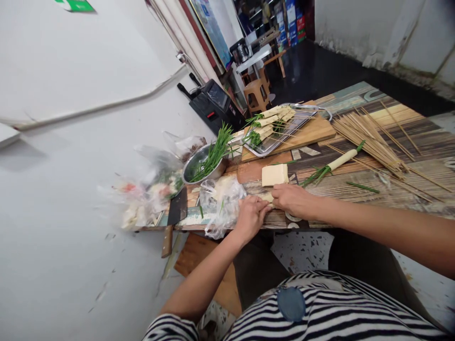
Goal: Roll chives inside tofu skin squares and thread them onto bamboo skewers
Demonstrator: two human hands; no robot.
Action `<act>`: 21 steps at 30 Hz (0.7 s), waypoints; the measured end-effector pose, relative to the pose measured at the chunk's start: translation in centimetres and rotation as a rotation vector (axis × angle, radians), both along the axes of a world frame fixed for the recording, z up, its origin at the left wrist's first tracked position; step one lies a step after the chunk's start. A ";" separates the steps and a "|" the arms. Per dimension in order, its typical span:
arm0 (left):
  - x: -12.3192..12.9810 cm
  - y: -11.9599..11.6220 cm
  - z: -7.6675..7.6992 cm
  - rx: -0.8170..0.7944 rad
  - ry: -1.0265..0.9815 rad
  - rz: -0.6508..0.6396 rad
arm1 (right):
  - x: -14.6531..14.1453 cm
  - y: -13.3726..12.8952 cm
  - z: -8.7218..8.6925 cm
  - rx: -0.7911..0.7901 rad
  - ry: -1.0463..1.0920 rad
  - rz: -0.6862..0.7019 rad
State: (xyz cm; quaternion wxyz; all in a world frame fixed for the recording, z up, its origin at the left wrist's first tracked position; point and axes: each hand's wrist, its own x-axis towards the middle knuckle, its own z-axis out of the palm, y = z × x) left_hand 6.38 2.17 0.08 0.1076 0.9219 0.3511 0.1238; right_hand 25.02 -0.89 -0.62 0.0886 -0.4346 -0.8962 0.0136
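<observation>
Near the table's front edge, my left hand (251,213) and my right hand (289,199) meet over a pale yellow sheet (266,198), each pinching part of it. Just beyond them lies a stack of square pale sheets (275,174). To the right rests a rolled sheet (341,160) with green stalks sticking out of both ends. A crumpled clear plastic bag (221,201) is beside my left hand. Behind it stands a metal bowl (203,163) of long green stalks (217,149). My fingers hide much of the held sheet.
A metal tray (265,149) of skewered rolls sits on a wooden board (316,131). Many thin sticks (373,142) lie at the right. A cleaver (177,208) overhangs the front edge at the left, near filled plastic bags (142,201). A black speaker (216,106) stands behind.
</observation>
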 end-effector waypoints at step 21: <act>0.1 1.1 0.5 0.104 0.136 -0.177 | 0.4 2.3 1.4 -0.223 0.052 0.044</act>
